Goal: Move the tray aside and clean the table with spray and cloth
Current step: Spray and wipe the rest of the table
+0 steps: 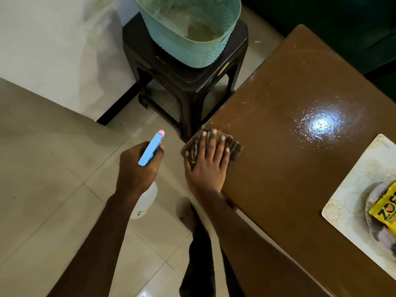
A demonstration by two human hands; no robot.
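Gripping spray bottle (150,150), pressing cloth (234,146) flat.

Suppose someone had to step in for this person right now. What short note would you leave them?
Left hand: grips the spray bottle, held off the table, over the floor.
Right hand: flat, pressing the cloth onto the table corner beside the stool.
Tray: on the table at the right, with a yellow packet on it.
Done: the tray seems set aside; spray droplets glisten mid-table.
Left: wipe them up, then the rest of the tabletop.
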